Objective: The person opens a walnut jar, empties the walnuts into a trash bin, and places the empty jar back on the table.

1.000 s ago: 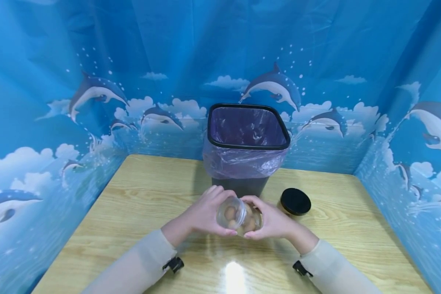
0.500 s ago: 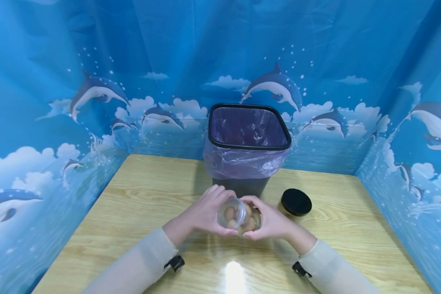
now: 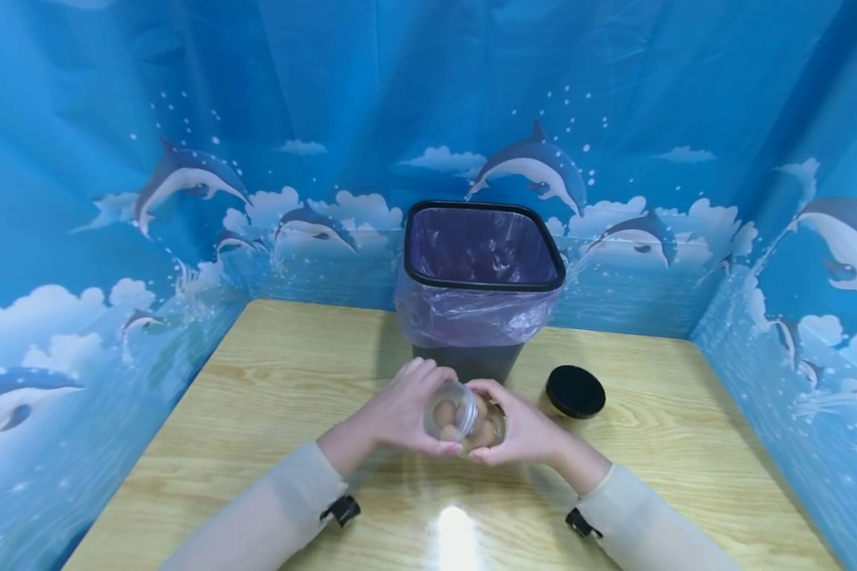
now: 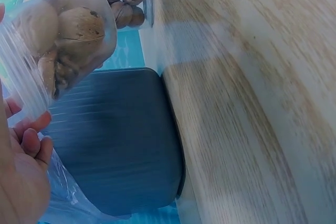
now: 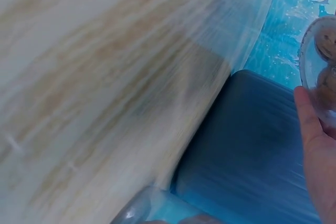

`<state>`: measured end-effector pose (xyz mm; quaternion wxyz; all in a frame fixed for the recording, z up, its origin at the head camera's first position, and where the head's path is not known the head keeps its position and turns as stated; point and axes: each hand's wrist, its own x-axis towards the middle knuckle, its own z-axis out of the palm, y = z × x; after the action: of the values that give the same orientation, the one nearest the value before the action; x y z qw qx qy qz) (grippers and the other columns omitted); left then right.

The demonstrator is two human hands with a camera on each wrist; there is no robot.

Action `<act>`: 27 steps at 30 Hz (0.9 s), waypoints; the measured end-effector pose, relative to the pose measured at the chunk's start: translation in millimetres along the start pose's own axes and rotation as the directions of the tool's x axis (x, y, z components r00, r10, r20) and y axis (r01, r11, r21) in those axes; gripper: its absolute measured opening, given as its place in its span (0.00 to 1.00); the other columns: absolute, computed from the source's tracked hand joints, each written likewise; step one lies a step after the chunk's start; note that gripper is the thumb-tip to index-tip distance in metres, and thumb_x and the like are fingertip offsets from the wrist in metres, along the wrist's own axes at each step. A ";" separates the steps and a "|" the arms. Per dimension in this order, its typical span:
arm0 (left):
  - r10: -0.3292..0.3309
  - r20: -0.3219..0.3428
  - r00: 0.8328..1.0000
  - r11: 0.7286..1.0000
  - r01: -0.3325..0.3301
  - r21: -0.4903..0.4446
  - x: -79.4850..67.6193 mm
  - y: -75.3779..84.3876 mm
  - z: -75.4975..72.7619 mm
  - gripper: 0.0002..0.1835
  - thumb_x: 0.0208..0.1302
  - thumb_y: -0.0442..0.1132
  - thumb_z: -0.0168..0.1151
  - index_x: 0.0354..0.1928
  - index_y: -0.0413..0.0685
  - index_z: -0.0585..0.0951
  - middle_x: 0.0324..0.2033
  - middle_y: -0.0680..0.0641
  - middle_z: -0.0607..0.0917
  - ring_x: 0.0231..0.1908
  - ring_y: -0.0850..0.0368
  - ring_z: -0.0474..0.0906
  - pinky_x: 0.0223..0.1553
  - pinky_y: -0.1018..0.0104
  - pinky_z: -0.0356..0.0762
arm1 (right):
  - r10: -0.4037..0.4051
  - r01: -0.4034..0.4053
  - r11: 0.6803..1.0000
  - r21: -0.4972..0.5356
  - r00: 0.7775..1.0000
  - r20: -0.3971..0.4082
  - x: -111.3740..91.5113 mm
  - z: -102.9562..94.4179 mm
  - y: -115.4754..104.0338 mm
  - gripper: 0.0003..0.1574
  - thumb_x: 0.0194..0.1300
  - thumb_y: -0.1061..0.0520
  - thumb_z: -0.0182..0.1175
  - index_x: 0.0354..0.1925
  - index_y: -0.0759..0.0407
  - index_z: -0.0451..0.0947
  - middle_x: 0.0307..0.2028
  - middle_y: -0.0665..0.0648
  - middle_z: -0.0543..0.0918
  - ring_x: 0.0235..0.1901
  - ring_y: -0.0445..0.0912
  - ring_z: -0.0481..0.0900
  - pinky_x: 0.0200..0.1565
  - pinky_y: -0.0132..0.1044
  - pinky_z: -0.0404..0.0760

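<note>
Both hands hold a clear plastic jar (image 3: pixel 486 424) of walnuts in front of the bin, tilted onto its side. My left hand (image 3: pixel 409 412) curls round its left end, near the ridged rim; whether a clear lid sits there I cannot tell. Around the body on the right, my right hand (image 3: pixel 532 428) grips with thumb and fingers. In the left wrist view the walnuts (image 4: pixel 79 30) show through the wall, and the left fingers (image 4: pixel 31 140) bend below the rim. The jar's base (image 5: pixel 310 72) appears at the right wrist view's edge, with a finger along it.
Behind the hands stands a dark bin (image 3: pixel 471 361) with a black rim and purple liner (image 3: pixel 471 313). A second walnut jar with a black lid (image 3: pixel 574 392) is to the right. Printed dolphin curtains (image 3: pixel 328 119) enclose the wooden table (image 3: pixel 271 381).
Hands and walnut jar stay almost in place; the right hand has shifted very slightly left. The bin and the black-lidded jar have not moved.
</note>
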<state>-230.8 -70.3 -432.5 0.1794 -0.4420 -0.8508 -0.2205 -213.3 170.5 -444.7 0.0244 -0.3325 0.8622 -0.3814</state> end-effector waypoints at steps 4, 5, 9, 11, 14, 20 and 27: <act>-0.014 -0.007 1.000 1.000 0.014 -0.013 0.8 0.6 -0.9 0.46 0.40 0.77 0.53 0.52 0.48 0.71 0.38 0.56 0.73 0.38 0.62 0.63 0.41 0.68 0.63 | 0.006 -0.006 1.000 -0.014 1.000 -0.016 0.7 0.0 -0.6 0.55 0.36 0.39 0.75 0.61 0.32 0.59 0.47 0.39 0.73 0.44 0.38 0.74 0.45 0.40 0.75; -0.015 -0.012 1.000 1.000 0.015 -0.016 1.0 0.8 -1.0 0.45 0.40 0.77 0.53 0.51 0.48 0.71 0.38 0.56 0.73 0.38 0.62 0.63 0.41 0.68 0.63 | 0.007 -0.008 1.000 -0.020 1.000 -0.020 0.9 0.0 -0.6 0.55 0.35 0.38 0.75 0.61 0.32 0.58 0.48 0.39 0.73 0.44 0.38 0.74 0.45 0.40 0.75; -0.023 -0.022 0.999 1.000 0.023 -0.019 1.2 1.1 -0.3 0.45 0.40 0.77 0.53 0.51 0.48 0.71 0.38 0.56 0.73 0.38 0.62 0.64 0.42 0.67 0.63 | 0.011 -0.012 0.999 -0.037 1.000 -0.028 1.8 0.8 0.4 0.56 0.35 0.38 0.74 0.61 0.31 0.58 0.48 0.39 0.73 0.44 0.38 0.74 0.44 0.40 0.74; -0.027 -0.024 0.999 1.000 0.026 -0.016 1.0 1.3 0.0 0.45 0.40 0.77 0.52 0.51 0.48 0.71 0.38 0.56 0.73 0.38 0.62 0.64 0.42 0.68 0.63 | 0.009 -0.011 0.999 -0.045 0.999 -0.032 1.9 1.5 0.7 0.56 0.35 0.37 0.74 0.61 0.32 0.58 0.48 0.39 0.73 0.43 0.38 0.74 0.44 0.40 0.75; -0.034 -0.027 0.999 0.999 0.034 -0.022 1.0 1.8 -0.1 0.45 0.40 0.77 0.52 0.51 0.49 0.71 0.38 0.56 0.73 0.38 0.62 0.63 0.42 0.68 0.63 | 0.002 -0.004 0.999 -0.048 0.999 -0.043 2.5 2.4 0.6 0.56 0.34 0.38 0.75 0.61 0.32 0.58 0.48 0.40 0.73 0.43 0.38 0.74 0.44 0.39 0.75; -0.054 -0.044 0.998 0.998 0.052 -0.044 1.2 2.3 -0.3 0.45 0.40 0.78 0.51 0.50 0.49 0.71 0.37 0.55 0.73 0.38 0.60 0.64 0.42 0.66 0.63 | -0.003 0.000 0.999 -0.041 0.998 -0.063 4.4 2.6 -1.9 0.55 0.33 0.40 0.75 0.60 0.32 0.60 0.48 0.39 0.74 0.43 0.38 0.74 0.44 0.39 0.75; -0.063 -0.067 0.996 0.997 0.060 -0.049 2.3 1.4 2.7 0.43 0.40 0.76 0.53 0.49 0.49 0.71 0.37 0.55 0.73 0.38 0.60 0.64 0.41 0.66 0.63 | -0.009 0.006 0.999 -0.039 0.997 -0.076 5.6 2.4 -2.6 0.55 0.33 0.42 0.76 0.60 0.35 0.61 0.48 0.40 0.74 0.43 0.38 0.74 0.44 0.40 0.75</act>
<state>-231.2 -66.6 -433.3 0.1912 -0.4120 -0.8518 -0.2609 -215.5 164.4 -443.5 -0.0163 -0.3216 0.8684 -0.3770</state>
